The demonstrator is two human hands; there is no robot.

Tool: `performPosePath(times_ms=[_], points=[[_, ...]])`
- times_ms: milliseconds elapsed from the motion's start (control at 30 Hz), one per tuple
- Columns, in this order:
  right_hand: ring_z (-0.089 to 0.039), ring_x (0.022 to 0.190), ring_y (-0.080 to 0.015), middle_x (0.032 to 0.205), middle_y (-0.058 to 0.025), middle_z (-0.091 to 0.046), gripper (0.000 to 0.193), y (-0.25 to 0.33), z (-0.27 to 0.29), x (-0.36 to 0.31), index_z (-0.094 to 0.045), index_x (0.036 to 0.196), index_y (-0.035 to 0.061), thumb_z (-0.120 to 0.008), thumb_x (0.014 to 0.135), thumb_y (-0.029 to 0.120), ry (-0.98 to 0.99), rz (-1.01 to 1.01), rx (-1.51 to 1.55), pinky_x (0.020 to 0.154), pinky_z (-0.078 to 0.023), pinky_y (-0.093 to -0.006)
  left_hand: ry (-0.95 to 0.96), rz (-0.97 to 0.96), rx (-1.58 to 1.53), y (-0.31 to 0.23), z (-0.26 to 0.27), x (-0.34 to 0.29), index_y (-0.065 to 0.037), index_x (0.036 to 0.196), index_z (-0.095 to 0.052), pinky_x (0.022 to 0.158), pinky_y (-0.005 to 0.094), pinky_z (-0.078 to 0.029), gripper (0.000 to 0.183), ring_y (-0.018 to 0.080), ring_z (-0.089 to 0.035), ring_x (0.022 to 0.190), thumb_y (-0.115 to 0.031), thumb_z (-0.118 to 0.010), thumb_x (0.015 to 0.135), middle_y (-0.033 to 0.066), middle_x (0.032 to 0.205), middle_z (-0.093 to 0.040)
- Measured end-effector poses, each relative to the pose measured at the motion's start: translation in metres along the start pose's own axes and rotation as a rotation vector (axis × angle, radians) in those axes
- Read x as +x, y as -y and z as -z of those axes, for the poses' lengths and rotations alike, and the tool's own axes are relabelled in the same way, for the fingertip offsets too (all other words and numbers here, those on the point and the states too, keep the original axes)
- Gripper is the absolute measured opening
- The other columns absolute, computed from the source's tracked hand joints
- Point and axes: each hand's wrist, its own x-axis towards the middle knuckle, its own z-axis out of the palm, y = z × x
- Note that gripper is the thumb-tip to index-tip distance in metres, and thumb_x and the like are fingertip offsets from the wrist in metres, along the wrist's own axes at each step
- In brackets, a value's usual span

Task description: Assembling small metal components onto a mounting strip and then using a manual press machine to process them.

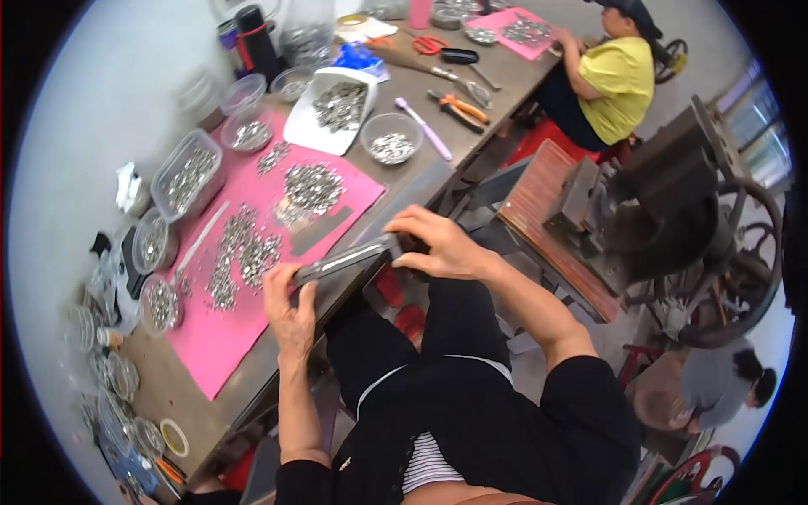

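Note:
A dark, flat, oblong object with a pale shiny strip along its edge is held up between my two hands, just off the table's near edge. I cannot make out its kind. My left hand is closed on its left end, thumb below. At the other end, my right hand grips it with thumb and curled fingers. Beyond it lies a pink sheet with loose piles of small silvery metal pieces. A grey flat strip and a thin whitish strip lie among them.
Clear plastic tubs of metal pieces line the sheet's left side. A white tray, orange-handled pliers, a purple-handled tool and red-handled scissors lie farther back. A heavy machine stands right; a person in yellow sits far right.

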Motion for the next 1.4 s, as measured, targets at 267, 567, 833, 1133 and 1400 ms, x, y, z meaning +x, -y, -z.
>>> performPosePath(times_ms=[267, 567, 833, 1133, 1400], points=[[-0.063, 0.093, -0.0181, 0.103, -0.0077, -0.061, 0.038, 0.043, 0.12, -0.165, -0.066, 0.109, -0.0007, -0.083, 0.075, 0.006, -0.622, -0.462, -0.25, 0.085, -0.052, -0.0294, 0.563, -0.075, -0.631, -0.095, -0.233, 0.064, -0.003, 0.131, -0.06, 0.084, 0.0316, -0.051, 0.043, 0.0182, -0.06, 0.09, -0.006, -0.07, 0.089, 0.0087, 0.102, -0.063], [-0.052, 0.071, -0.0131, 0.086, -0.0036, -0.056, 0.039, 0.006, 0.146, -0.23, -0.059, 0.091, 0.0019, -0.09, 0.07, 0.013, -0.985, -0.673, -0.501, 0.066, -0.046, -0.0278, 0.811, 0.096, -0.837, -0.186, -0.427, 0.058, 0.0, 0.129, -0.065, 0.091, 0.0283, -0.05, 0.034, 0.0149, -0.063, 0.099, -0.007, -0.052, 0.099, 0.008, 0.11, -0.071], [-0.049, 0.067, -0.0294, 0.068, -0.0076, -0.053, 0.053, -0.023, 0.126, -0.2, -0.052, 0.081, 0.0066, -0.097, 0.064, 0.03, -1.0, -0.72, -0.621, 0.063, -0.044, -0.0439, 0.736, -0.369, -0.692, -0.189, -0.501, 0.047, 0.001, 0.13, -0.065, 0.101, 0.0339, -0.049, 0.034, 0.0211, -0.066, 0.113, -0.002, -0.054, 0.098, 0.0174, 0.116, -0.072], [-0.064, 0.104, -0.0299, 0.116, -0.0212, -0.063, 0.035, 0.131, 0.169, -0.282, -0.055, 0.121, -0.0071, -0.07, 0.092, 0.006, -1.431, -0.059, -1.231, 0.093, -0.054, -0.04, 1.093, -0.109, -0.829, -0.187, -0.407, 0.056, 0.0, 0.154, -0.039, 0.124, 0.0405, -0.022, 0.066, 0.0273, -0.034, 0.151, -0.04, -0.053, 0.105, 0.0185, 0.16, -0.04], [-0.065, 0.076, -0.0156, 0.089, -0.0072, -0.065, 0.017, 0.13, 0.202, -0.36, -0.058, 0.101, -0.0007, -0.072, 0.091, 0.001, -1.829, -0.381, -0.893, 0.074, -0.053, -0.0291, 1.066, -0.428, -0.54, -0.19, -0.384, 0.033, 0.001, 0.159, -0.027, 0.126, 0.0532, -0.009, 0.117, 0.0343, -0.02, 0.156, -0.061, -0.08, 0.076, 0.0212, 0.166, -0.027]])
